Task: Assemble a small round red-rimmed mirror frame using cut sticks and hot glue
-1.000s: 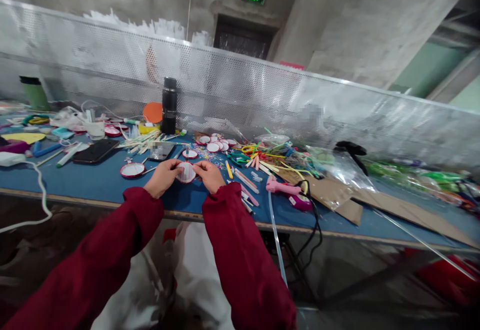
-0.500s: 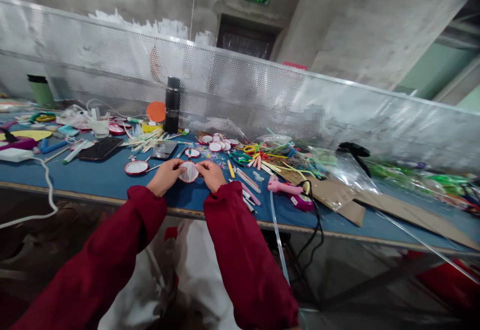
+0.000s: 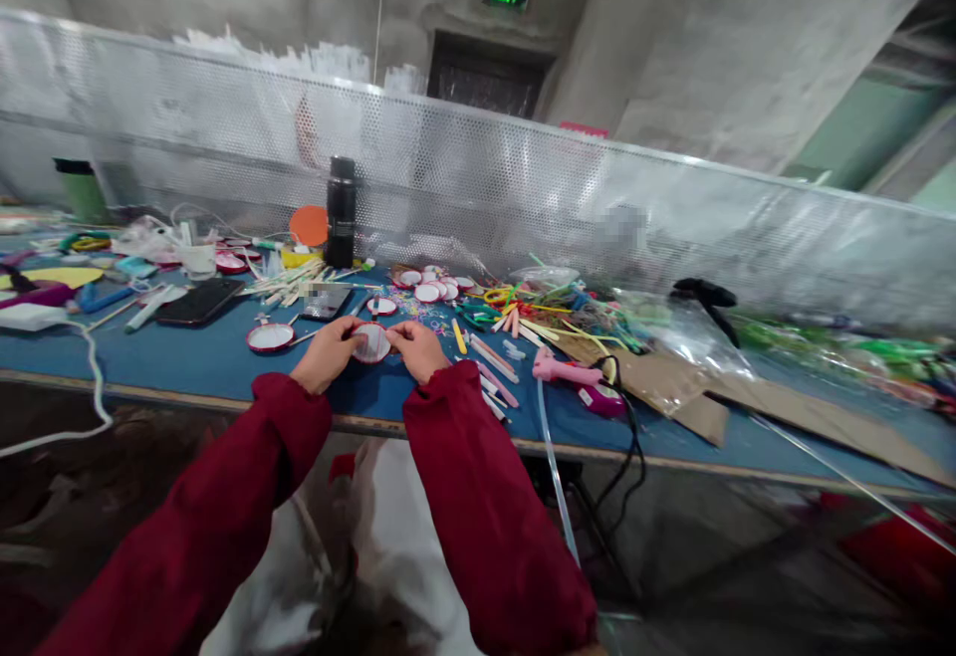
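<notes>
Just above the table's front part, my left hand (image 3: 327, 353) pinches the left edge of a round white disc with a red rim (image 3: 371, 342). On its other side, my right hand (image 3: 419, 349) grips the edge between thumb and finger. The disc is tilted towards me, and fine lines cross its face. A similar red-rimmed disc (image 3: 270, 337) lies flat to the left of my hands, with a thin stick beside it. Behind the held disc lies another small red-rimmed disc (image 3: 382, 307). More such discs (image 3: 429, 292) are piled farther back.
A pink glue gun (image 3: 568, 369) lies right of my hands, past several markers (image 3: 497, 367). A black bottle (image 3: 342, 213) stands at the back by the perforated metal screen (image 3: 478, 168). Phones (image 3: 200, 302) and wooden sticks are on the left; cardboard (image 3: 664, 387) and coloured strands on the right.
The whole view has shifted slightly. My hands hold the disc in nearly the same place; it is turned a little, with my right fingers nearer its upper right edge.
</notes>
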Demonstrator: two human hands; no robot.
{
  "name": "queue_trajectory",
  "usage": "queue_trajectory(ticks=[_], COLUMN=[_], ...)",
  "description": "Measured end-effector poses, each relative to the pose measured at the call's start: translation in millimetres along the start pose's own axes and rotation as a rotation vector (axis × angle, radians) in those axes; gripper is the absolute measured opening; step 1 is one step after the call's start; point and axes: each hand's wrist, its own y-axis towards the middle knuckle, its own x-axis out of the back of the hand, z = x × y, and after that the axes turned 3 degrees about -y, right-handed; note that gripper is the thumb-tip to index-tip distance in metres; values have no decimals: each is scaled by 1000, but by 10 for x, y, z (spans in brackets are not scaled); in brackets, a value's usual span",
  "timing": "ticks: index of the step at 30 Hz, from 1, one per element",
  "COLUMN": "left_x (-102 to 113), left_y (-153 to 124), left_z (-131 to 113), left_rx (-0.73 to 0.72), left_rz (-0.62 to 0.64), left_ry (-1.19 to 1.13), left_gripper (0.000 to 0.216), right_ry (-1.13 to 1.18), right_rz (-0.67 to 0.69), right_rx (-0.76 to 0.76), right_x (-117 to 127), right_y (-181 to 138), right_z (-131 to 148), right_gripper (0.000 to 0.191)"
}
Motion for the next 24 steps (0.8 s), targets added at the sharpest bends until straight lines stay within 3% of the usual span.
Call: queue_trajectory(ticks=[15, 24], left_x=[-29, -38], left_y=[6, 12], left_z=[5, -28], left_rx=[-23, 9], left_rz=[-4, -76], left_ry=[-106, -183], left_gripper=[33, 32], right_ry=[-9, -93], right_rz=[-21, -66], right_rx=[45, 94], right_x=[-16, -9], right_y=[6, -17], right_z=[7, 48], right_gripper=[9, 13])
